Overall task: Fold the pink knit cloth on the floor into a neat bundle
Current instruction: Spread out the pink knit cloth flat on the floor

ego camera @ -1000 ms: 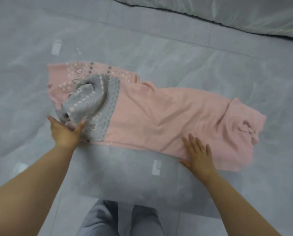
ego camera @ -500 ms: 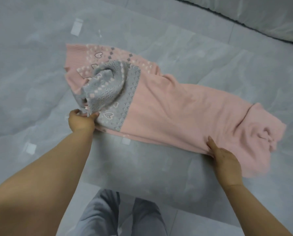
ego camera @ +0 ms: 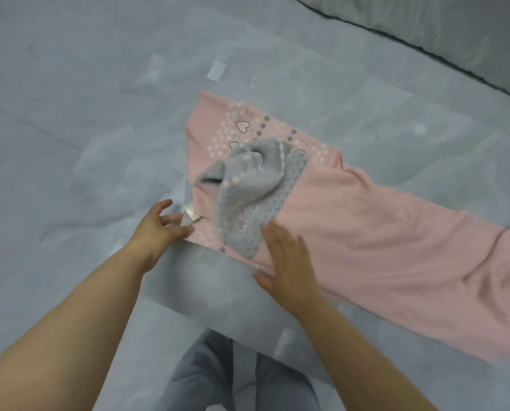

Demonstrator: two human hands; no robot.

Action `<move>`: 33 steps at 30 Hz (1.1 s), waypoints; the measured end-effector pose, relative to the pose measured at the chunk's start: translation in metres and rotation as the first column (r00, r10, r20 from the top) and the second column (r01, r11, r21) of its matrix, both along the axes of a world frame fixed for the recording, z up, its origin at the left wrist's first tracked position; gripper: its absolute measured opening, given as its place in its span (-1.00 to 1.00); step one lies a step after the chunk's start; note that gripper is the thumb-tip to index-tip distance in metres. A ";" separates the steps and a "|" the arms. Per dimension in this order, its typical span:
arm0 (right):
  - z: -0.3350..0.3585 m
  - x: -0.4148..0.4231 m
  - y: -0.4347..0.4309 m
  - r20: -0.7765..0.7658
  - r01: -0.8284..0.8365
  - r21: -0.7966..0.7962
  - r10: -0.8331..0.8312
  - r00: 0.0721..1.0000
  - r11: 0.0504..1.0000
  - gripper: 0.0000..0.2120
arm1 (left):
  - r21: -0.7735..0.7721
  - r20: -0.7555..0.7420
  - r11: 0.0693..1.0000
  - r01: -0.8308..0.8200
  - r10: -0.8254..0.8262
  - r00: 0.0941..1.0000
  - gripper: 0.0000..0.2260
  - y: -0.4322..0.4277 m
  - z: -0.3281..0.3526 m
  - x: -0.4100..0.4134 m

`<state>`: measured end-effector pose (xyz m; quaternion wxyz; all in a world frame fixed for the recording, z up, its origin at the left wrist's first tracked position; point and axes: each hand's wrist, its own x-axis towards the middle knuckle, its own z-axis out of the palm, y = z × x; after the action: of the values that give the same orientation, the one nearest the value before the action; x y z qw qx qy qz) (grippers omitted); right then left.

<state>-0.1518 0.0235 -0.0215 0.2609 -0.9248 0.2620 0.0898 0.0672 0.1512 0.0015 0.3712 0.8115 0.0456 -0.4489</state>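
The pink knit cloth (ego camera: 366, 238) lies spread on the grey tiled floor, running from the middle to the right edge. A grey patterned part with hearts (ego camera: 250, 197) is bunched on top near its left end. My left hand (ego camera: 158, 226) hovers at the cloth's near-left corner, fingers apart, touching or just off a small white label there. Flat on the cloth's near edge, just right of the grey part, rests my right hand (ego camera: 289, 262), palm down with fingers straight.
A pale grey padded edge (ego camera: 455, 34) runs across the top right corner. Small white tape marks (ego camera: 216, 71) dot the floor beyond the cloth. My legs in grey trousers (ego camera: 218, 378) are at the bottom middle.
Both hands have let go of the cloth's near edge. My right hand moved left to lie flat beside the grey part; my left hand opened at the corner. The view shifted left.
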 end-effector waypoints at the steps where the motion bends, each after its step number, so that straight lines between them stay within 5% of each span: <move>1: -0.004 0.017 0.010 0.002 -0.023 0.049 0.023 1.000 0.999 -0.25 | 0.045 0.001 0.998 0.039 -0.039 0.999 -0.38 0.003 -0.005 0.001; 4: -0.016 0.043 0.019 -0.147 0.016 0.222 0.018 0.989 0.975 -0.31 | 0.129 0.114 0.982 0.138 -0.153 0.982 -0.37 0.000 -0.025 -0.002; 9: -0.009 0.048 0.008 -0.220 0.255 0.267 -0.198 0.955 0.929 -0.41 | 0.221 0.358 0.918 0.330 -0.391 0.848 -0.25 -0.018 -0.044 -0.012; 11: -0.001 0.048 0.006 -0.198 0.299 0.304 -0.247 0.949 0.905 -0.45 | 0.157 0.421 0.943 0.293 -0.332 0.844 -0.43 -0.021 -0.042 -0.016; 14: 0.025 0.061 0.000 0.041 0.320 0.320 -0.351 0.936 0.892 -0.61 | 0.076 0.449 0.980 0.184 -0.198 0.871 -0.67 -0.016 -0.032 -0.008; 16: 0.036 0.062 -0.008 0.170 0.406 0.241 -0.451 0.876 0.881 -0.71 | -0.003 0.421 1.000 0.024 -0.021 0.907 -0.71 -0.005 -0.029 0.006; 18: 0.036 0.052 -0.016 0.271 0.471 0.250 -0.528 0.805 0.846 -0.60 | -0.046 0.305 0.984 -0.170 0.176 0.936 -0.71 0.008 -0.029 0.020; 21: 0.024 0.020 -0.022 0.187 0.404 0.298 -0.468 0.864 0.865 -0.51 | 0.006 0.010 0.926 -0.377 0.377 0.926 -0.87 0.026 -0.033 0.029; 23: 0.022 0.007 -0.023 0.048 0.325 0.298 -0.354 0.934 0.897 -0.46 | 0.077 -0.039 0.913 -0.400 0.403 0.914 -0.88 0.038 -0.038 0.032; 28: 0.014 0.028 -0.027 -0.019 0.196 0.077 -0.195 0.981 0.978 -0.31 | 0.075 0.294 0.962 -0.262 0.230 0.928 -0.77 0.039 -0.032 0.037; 33: 0.001 0.100 -0.009 -0.228 -0.057 0.047 0.066 0.971 0.997 -0.01 | -0.086 0.360 0.993 0.084 -0.047 0.932 -0.57 0.004 -0.031 0.030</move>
<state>-0.0521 0.0148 -0.0204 0.2445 -0.9105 0.2597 0.2092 0.0973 0.1550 -0.0293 0.3984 0.8610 -0.0724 -0.3078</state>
